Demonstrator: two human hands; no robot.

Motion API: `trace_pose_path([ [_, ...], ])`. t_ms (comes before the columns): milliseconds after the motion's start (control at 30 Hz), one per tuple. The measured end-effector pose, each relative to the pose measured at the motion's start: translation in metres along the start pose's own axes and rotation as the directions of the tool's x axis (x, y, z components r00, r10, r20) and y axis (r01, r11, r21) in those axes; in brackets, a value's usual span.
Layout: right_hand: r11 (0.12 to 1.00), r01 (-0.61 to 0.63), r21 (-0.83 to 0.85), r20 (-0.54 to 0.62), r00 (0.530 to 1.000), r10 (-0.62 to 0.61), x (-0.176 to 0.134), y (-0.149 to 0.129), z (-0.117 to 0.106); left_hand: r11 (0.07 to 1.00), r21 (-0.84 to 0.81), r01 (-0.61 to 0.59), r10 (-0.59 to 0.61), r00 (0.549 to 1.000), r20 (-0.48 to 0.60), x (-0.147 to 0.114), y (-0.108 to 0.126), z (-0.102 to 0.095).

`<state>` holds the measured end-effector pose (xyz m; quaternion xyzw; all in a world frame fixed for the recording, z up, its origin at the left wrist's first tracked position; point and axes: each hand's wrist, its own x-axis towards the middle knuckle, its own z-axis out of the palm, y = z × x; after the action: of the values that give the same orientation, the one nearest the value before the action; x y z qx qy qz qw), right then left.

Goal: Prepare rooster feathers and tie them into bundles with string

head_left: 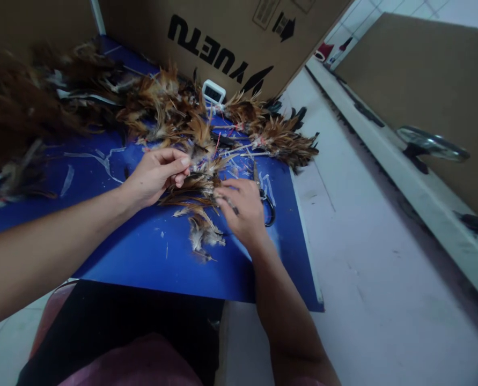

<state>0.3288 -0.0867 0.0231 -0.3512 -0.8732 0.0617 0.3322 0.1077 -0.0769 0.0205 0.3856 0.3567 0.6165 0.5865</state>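
Over the blue board, my left hand [156, 174] is closed, its thumb pressed against the index finger. Whatever lies in that pinch is too small to make out. To its right, my right hand [242, 209] has its fingers curled at the quill ends of some brown feathers [196, 185]. Loose grey and brown feathers [202, 233] lie just below, between the hands and the board's front edge. A black scissor-like handle [270, 212] shows partly behind my right hand. Tied feather bundles [289, 142] with pinkish bindings and pale stems lie beyond it.
A large heap of brown feathers [73, 96] covers the back left of the blue board [130, 246]. A small white digital timer [213, 94] stands against a cardboard box [230, 32]. Clear strips [105, 161] lie on the board. A pale surface [367, 252] extends at right.
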Motion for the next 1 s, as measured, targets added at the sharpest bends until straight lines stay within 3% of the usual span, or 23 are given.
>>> trace_pose_path([
  [133, 0.987, 0.152, -0.058, 0.203, 0.97, -0.137, -0.001, -0.017, 0.017, 0.999, 0.038, -0.004, 0.003, 1.0, 0.011, 0.0, -0.002, 0.002],
  [267, 0.96, 0.244, -0.141, 0.285, 0.938, -0.197, 0.001, -0.024, 0.029, 0.997, 0.069, -0.021, 0.019, 1.0, 0.025, 0.0, -0.002, 0.002],
  [433, 0.971, 0.208, -0.12, 0.176, 0.967, -0.185, 0.0, -0.021, 0.031, 0.995, 0.097, -0.012, 0.01, 1.0, 0.022, -0.001, -0.002, 0.001],
  [567, 0.998, 0.068, 0.019, 0.025, 0.997, -0.068, -0.004, -0.018, 0.031, 0.996, 0.088, 0.001, -0.002, 1.0, 0.019, -0.002, -0.003, -0.001],
  [733, 0.986, -0.048, 0.161, -0.132, 0.989, 0.07, -0.003, -0.015, 0.027, 0.997, 0.031, 0.076, -0.078, 0.995, 0.067, -0.002, -0.004, -0.004],
  [1000, 0.933, -0.198, 0.3, -0.141, 0.958, 0.249, -0.001, -0.017, 0.016, 0.98, -0.052, 0.194, -0.184, 0.971, 0.153, -0.008, -0.001, -0.001],
])
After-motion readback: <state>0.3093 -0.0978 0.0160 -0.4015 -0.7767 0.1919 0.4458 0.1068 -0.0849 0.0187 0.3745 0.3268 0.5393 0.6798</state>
